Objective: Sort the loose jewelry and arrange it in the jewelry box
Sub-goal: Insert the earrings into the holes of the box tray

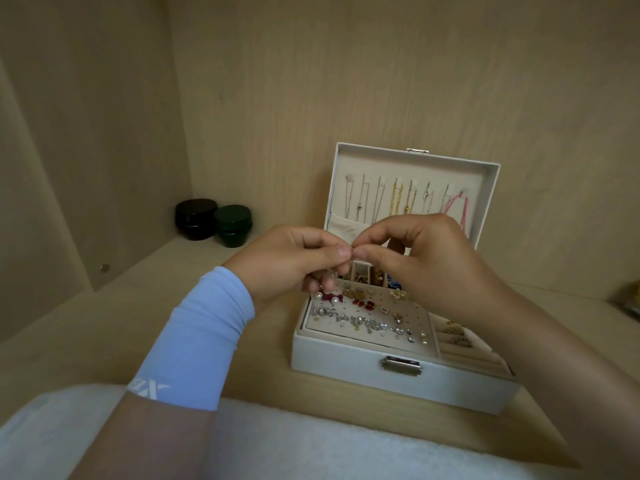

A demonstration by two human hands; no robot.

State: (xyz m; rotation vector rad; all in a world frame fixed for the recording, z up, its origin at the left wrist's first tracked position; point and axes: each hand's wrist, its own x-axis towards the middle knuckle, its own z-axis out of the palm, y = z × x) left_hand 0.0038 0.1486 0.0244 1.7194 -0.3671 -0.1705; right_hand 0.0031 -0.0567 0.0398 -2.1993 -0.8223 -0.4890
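Note:
A white jewelry box [346, 355] stands open on a wooden shelf, its lid [485, 178] upright with several necklaces [398, 199] hanging inside. The earring panel [363, 315] holds several studs, pearls and red pieces; ring rolls [460, 341] lie at its right. My left hand [294, 261] and my right hand [426, 251] meet above the box's back compartments, fingertips pinched together on one tiny jewelry piece [351, 251], too small to identify. Both hands hide part of the rear compartments.
Two small round containers, one black [195, 218] and one dark green [233, 225], sit in the shelf's back left corner. Wooden walls close in at the left and back. A white cloth [311, 445] lies along the front edge. A blurred object [630, 299] shows at far right.

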